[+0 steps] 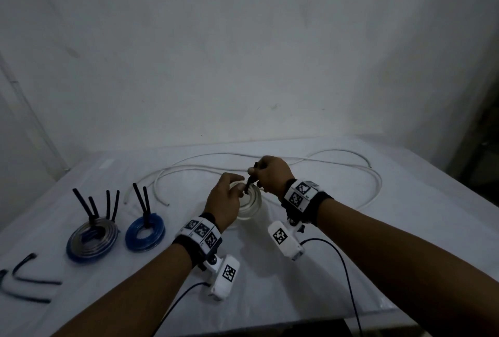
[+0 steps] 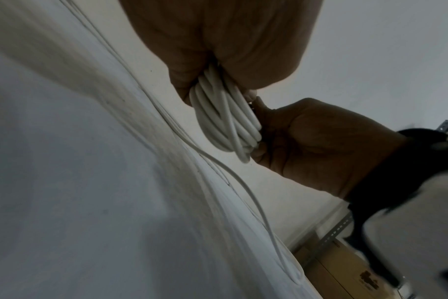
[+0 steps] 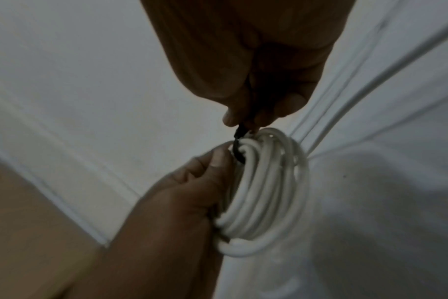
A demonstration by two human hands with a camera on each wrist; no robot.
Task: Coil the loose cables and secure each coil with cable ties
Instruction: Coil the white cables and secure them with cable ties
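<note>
Head view: left hand (image 1: 225,203) grips round white coil (image 1: 253,201); right hand (image 1: 272,174) pinches thin black tie (image 1: 249,181).

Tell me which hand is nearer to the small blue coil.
Left. The left hand, gripping the white coil, is just right of the small blue coil; the right hand, pinching a black tie, is farther right.

I see a white round plastic cable coil (image 1: 249,201) held upright over the worktop, a black cable tie (image 1: 250,178) looped round its top; its loose white tail (image 1: 375,185) trails behind.
</note>
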